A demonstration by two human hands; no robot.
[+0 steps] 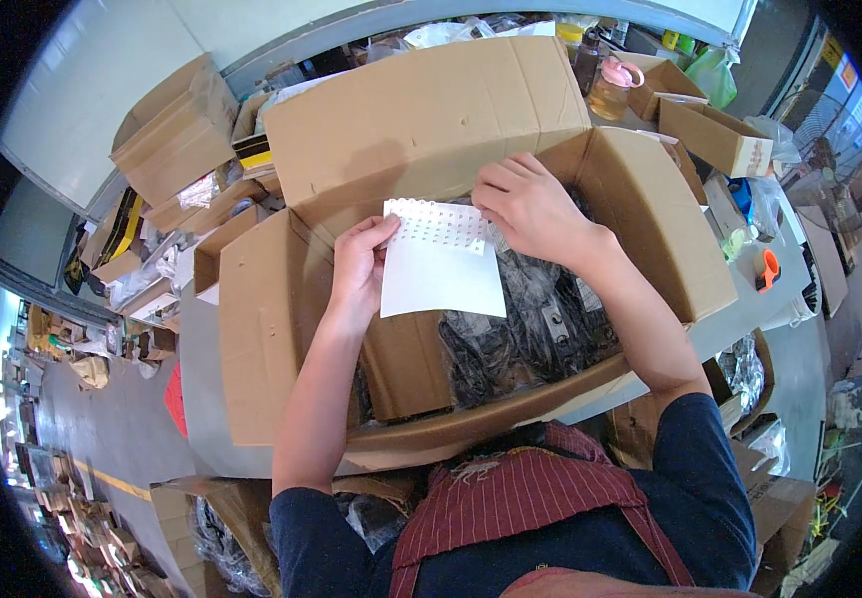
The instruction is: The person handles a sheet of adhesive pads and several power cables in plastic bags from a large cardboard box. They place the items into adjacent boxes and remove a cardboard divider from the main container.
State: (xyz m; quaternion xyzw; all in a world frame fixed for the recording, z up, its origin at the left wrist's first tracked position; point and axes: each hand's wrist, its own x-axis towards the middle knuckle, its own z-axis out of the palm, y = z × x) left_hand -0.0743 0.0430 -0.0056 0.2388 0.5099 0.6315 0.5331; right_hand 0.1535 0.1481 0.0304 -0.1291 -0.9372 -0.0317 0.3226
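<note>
A white sticker sheet (441,274) with rows of small round labels near its top hangs over an open cardboard box (251,339). My left hand (359,261) pinches its left edge, thumb on the front. At the upper right of the sheet, my right hand (533,207) has its fingers bent together against the label rows; whether a single label is between the fingertips is too small to tell. Below, inside the box, lie several dark parts in clear plastic bags (540,324), beside a brown cardboard piece (406,369).
The box's far flap (431,110) stands up, and its right flap (665,219) leans outward. Behind at the right are a pink-lidded bottle (613,90) and small cartons (715,135). An orange tape dispenser (767,269) sits on the grey table (795,349). More boxes crowd the left.
</note>
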